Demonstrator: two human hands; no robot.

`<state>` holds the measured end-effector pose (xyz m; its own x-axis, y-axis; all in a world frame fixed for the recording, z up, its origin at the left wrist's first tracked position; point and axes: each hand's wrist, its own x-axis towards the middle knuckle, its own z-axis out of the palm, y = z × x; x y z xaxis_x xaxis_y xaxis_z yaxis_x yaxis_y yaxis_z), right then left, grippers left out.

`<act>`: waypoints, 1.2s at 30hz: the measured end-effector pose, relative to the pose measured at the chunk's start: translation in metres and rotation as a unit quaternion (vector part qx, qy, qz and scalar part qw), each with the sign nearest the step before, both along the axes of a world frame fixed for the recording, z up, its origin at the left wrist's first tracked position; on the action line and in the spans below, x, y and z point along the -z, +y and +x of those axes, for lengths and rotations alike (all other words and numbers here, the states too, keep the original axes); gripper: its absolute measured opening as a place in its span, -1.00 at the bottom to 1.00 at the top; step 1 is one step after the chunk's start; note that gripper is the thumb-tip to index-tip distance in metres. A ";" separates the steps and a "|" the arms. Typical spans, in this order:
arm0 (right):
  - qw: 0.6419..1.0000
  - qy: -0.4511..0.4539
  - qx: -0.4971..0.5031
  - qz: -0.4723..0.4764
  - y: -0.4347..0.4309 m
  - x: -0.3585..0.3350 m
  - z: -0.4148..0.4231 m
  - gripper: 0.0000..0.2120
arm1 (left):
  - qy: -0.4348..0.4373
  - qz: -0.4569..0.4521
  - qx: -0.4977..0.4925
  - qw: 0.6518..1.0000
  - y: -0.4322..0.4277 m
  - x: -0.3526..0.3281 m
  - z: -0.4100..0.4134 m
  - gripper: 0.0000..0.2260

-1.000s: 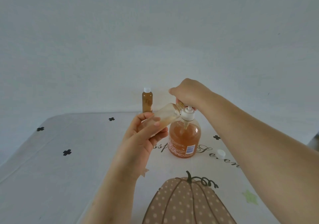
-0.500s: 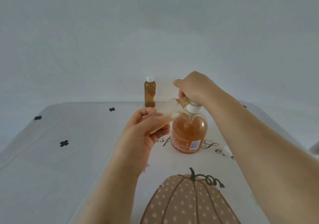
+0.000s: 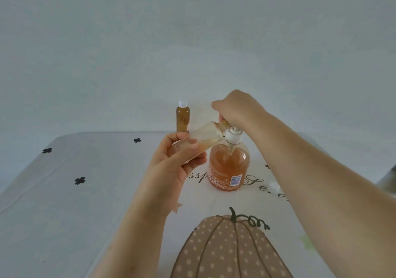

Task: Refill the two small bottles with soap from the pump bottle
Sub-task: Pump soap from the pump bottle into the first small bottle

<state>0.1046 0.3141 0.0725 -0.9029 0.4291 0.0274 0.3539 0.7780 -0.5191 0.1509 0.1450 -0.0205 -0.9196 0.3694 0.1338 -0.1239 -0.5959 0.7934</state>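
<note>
Head view: the left hand [image 3: 171, 166] grips the small bottle [image 3: 205, 137], tilted so its mouth meets the pump bottle [image 3: 229, 168] outlet and catches soap. The right hand [image 3: 235, 108] curls over the pump head, pressing. The full, capped second bottle [image 3: 182, 117] stands behind.

We find the round amber plastic pump bottle [image 3: 229, 170] on the printed tablecloth [image 3: 64, 192]. The capped small amber bottle [image 3: 182, 117] stands behind-left of it. The loose white cap [image 3: 274, 186] lies to its right.

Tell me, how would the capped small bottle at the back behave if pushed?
The capped small bottle stands tall and narrow, so a push near its top would probably tip it. It looks nearly full, so it is likely heavy for its size.
</note>
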 end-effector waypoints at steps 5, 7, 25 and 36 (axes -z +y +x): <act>0.999 -0.019 -0.004 0.038 -0.004 -0.011 0.002 -0.69 | 0.004 0.023 0.027 0.999 0.000 -0.002 0.003 -0.69; 0.999 -0.029 -0.001 0.035 -0.006 -0.010 0.001 -0.70 | -0.001 0.021 0.024 0.999 -0.001 -0.003 0.002 -0.68; 0.999 0.029 -0.024 -0.015 0.011 0.021 -0.014 -0.73 | -0.015 -0.020 -0.005 1.000 0.001 0.006 -0.005 -0.67; 0.999 0.029 -0.006 -0.026 0.008 0.021 -0.010 -0.70 | -0.020 -0.012 -0.006 1.000 0.001 0.006 -0.005 -0.65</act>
